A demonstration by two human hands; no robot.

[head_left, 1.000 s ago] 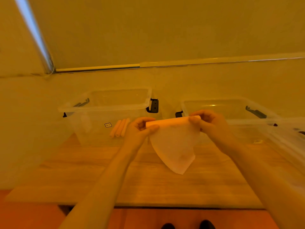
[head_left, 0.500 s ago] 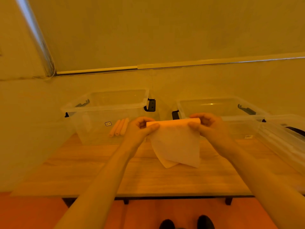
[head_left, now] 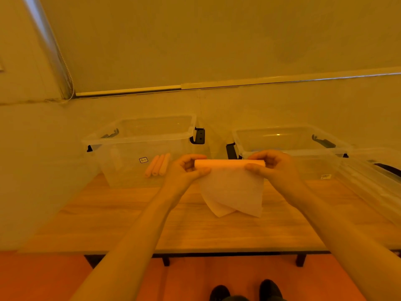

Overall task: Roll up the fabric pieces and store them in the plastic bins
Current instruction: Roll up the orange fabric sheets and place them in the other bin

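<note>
A pale fabric piece [head_left: 232,187] is held in the air above the wooden table [head_left: 130,222], its top edge wound into a roll and the loose part hanging down. My left hand [head_left: 186,170] pinches the roll's left end. My right hand [head_left: 271,166] pinches its right end. Behind my left hand stands a clear plastic bin [head_left: 130,140] with three rolled fabric pieces [head_left: 157,167] lying inside. A second clear bin [head_left: 288,137] stands behind my right hand.
A third clear container [head_left: 375,170] lies at the table's right edge. Black latch handles [head_left: 198,135] stick out between the two bins. A wall runs right behind the bins. My shoes [head_left: 245,292] show below the table's front edge.
The roll has grown thicker and the hanging part shorter, its lower corner folded up. Both hands stayed at the roll's ends. The view has tilted slightly.
</note>
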